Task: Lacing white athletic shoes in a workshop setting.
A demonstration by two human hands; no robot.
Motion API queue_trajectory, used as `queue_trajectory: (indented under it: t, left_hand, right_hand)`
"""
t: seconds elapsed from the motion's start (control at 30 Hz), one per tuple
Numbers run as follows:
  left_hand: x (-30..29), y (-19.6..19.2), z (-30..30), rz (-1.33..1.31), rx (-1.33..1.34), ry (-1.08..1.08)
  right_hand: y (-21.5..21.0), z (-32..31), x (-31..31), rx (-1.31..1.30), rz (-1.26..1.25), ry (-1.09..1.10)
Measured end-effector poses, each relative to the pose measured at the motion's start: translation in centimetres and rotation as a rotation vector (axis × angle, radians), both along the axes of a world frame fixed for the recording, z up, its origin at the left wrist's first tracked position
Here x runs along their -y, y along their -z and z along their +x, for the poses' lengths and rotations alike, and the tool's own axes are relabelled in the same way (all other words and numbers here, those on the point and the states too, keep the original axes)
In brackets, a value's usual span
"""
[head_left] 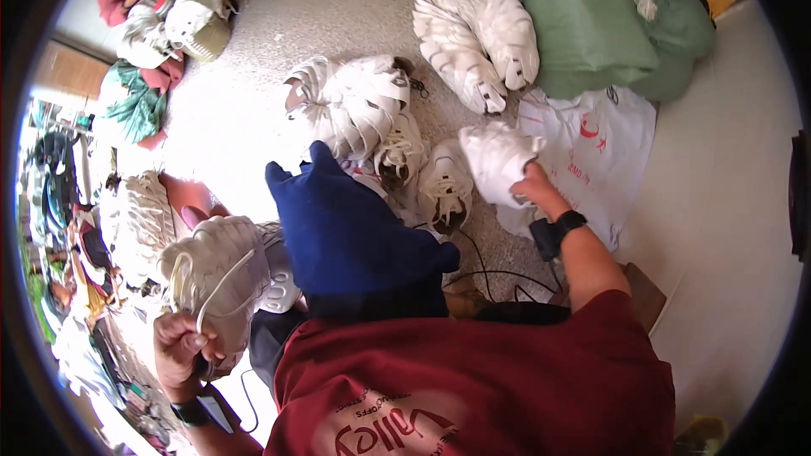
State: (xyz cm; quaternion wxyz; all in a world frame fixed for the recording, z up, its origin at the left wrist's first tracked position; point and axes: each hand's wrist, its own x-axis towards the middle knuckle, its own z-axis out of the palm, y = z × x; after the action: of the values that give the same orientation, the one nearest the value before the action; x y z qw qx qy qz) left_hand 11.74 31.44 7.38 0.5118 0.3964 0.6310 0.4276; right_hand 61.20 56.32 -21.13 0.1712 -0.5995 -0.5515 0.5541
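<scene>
My left hand [182, 344] is at the lower left, its fingers pinched on a white cord [228, 283]. The cord loops over a nested stack of white shoe uppers [207, 262] right beside that hand. Over to the right, my right hand [541, 190] grips the near end of another bundle of white shoe uppers [498, 160]. Two laced white uppers, one [445, 186] left of that bundle and one [399, 150] farther left, lie on the floor with their dark openings toward me. A blue cloth [346, 219] covers my lap between the hands.
Strappy white uppers [351, 105] lie ahead, with long nested stacks [473, 42] beyond. A green cloth sack [591, 25] and a white printed bag [604, 169] sit at the right. Black cable [486, 272] runs across the floor. More uppers and cloth [144, 101] are at the left.
</scene>
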Motion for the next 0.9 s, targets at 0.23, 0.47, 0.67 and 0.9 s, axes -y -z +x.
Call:
queue_trajectory:
  t: [0.23,0.47,0.67,0.9]
  left_hand:
    - [-0.5,-0.9,0.9,-0.134,-0.027,-0.069]
    - [0.2,0.7,0.9,-0.021,0.108,-0.012]
    - [3.5,3.4,-0.7,0.305,0.128,0.044]
    - [4.2,4.4,-0.7,0.218,0.52,-0.025]
  right_hand:
    - [-18.7,-7.0,0.4,-0.677,-0.023,0.063]
    - [-24.6,-23.5,11.0,-1.006,-0.076,-0.485]
    - [-25.7,-29.4,15.2,-0.663,0.589,-1.122]
    - [-25.5,-28.8,17.0,-0.511,0.891,-0.966]
